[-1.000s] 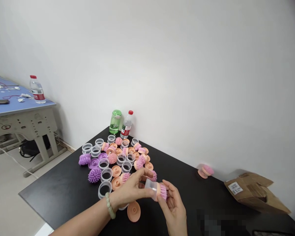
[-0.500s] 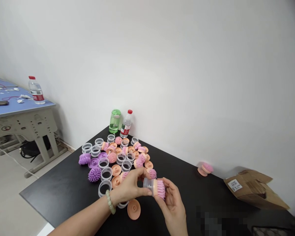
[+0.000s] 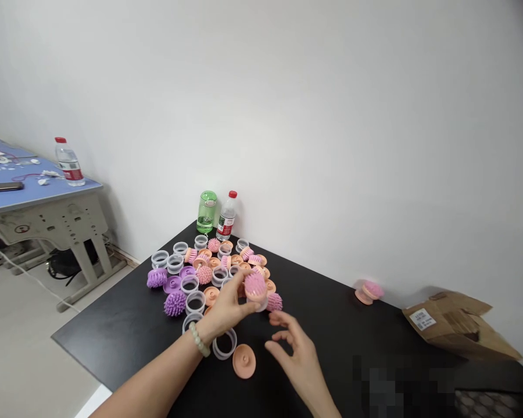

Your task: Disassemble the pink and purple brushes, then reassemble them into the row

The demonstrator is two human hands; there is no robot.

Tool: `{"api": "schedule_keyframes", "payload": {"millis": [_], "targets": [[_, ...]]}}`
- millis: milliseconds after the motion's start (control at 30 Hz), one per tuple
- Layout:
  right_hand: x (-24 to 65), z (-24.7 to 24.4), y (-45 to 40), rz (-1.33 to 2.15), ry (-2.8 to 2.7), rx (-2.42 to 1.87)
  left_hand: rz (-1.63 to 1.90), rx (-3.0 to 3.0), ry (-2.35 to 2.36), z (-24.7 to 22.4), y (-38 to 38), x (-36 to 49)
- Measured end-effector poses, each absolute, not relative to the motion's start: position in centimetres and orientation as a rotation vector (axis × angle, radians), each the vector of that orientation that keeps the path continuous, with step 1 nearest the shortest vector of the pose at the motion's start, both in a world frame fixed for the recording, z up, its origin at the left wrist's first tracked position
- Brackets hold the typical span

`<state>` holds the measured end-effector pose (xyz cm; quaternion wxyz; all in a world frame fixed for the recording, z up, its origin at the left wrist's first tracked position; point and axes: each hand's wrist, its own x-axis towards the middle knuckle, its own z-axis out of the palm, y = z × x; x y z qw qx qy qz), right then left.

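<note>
Holding that pink bristle brush (image 3: 255, 285) just below the centre of the frame, your left hand (image 3: 226, 307) has it pinched between thumb and fingers, bristles up; your right hand (image 3: 298, 354) has come off it and sits loosely half open beside it, nothing in its grip; so the brush is on one hand now, and I'd guess its head and clear base (image 3: 262, 305) are joined, though your fingers hide most of the join. As for containers, the clear cup nearest you (image 3: 225, 356), lower centre, shows only black table (image 3: 331, 313) through it; the green bottle (image 3: 207, 212) by the wall has some liquid at the bottom; can't tell what's in the red-capped bottle (image 3: 227, 217) next to it, or in the cardboard packaging (image 3: 453, 322) at lower right.
</note>
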<state>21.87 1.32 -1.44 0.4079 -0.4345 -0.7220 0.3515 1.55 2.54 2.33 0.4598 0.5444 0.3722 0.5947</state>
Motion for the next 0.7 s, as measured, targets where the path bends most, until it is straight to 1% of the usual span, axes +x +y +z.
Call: {"api": "schedule_keyframes", "payload": {"millis": [133,300,500,700], "targets": [[20.1,-0.6,-0.1,0.855,-2.319,-1.073,1.6,1.026,0.838,2.3,3.2,1.4],[19.3,0.0,-0.6,0.691,-2.512,-1.096,1.552,1.072,0.97,2.3,3.1,1.6],[21.3,0.4,0.3,0.771,-2.271,-1.168,1.41,1.086,0.904,1.7,2.4,2.2],[22.7,0.1,1.6,0.659,-1.958,-1.182,1.255,1.158,0.853,2.2,1.8,2.8]]}}
